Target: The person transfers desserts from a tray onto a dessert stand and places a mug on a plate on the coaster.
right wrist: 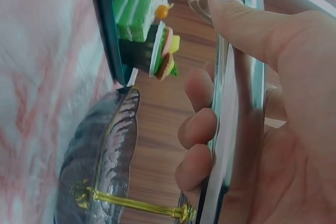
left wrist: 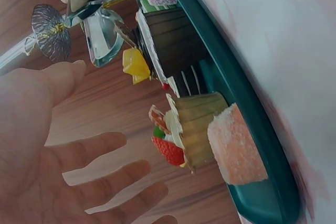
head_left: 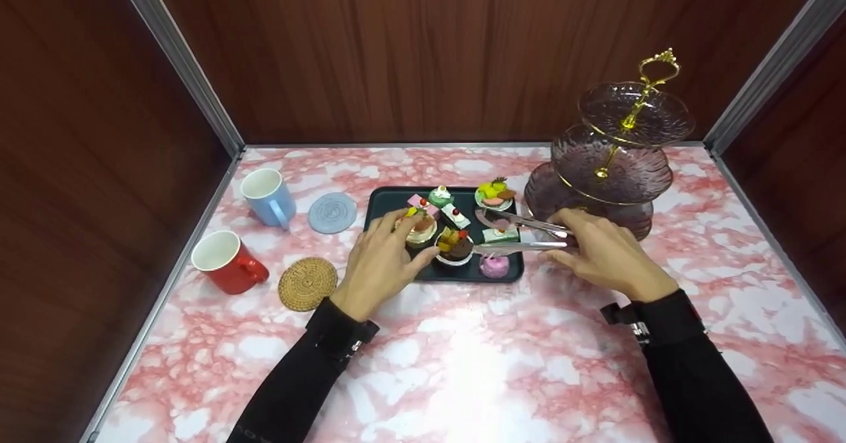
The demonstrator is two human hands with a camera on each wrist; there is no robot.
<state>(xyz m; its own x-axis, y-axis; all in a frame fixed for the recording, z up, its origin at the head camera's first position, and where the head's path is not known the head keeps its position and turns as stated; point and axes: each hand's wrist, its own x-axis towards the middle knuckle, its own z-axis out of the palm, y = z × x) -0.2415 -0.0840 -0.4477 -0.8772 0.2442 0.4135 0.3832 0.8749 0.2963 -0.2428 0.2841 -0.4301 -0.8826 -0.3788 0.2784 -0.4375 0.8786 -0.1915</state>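
Metal serving tongs (head_left: pixel 522 247) are gripped in my right hand (head_left: pixel 605 251), their arms spread and reaching left over the dark green tray (head_left: pixel 456 280). In the right wrist view, fingers and thumb wrap the tongs' handle (right wrist: pixel 239 108). One tong tip lies close to a chocolate cupcake (head_left: pixel 456 250) topped with yellow fruit. My left hand (head_left: pixel 380 258) hovers over the tray's left side, fingers spread, holding nothing. Below its fingers sits a strawberry-topped cupcake (left wrist: pixel 199 129), with an orange sugared cube (left wrist: pixel 237 145) beside it. A pink-purple cake (head_left: pixel 494 266) and a green slice (head_left: pixel 500 235) lie at the right.
A three-tier glass stand (head_left: pixel 611 165) with a gold handle rises at the back right, close to the tray. To the left are a blue mug (head_left: pixel 268 198), a red mug (head_left: pixel 228 264), a grey coaster (head_left: pixel 332 213) and a woven coaster (head_left: pixel 307 284). Wooden panels enclose the table.
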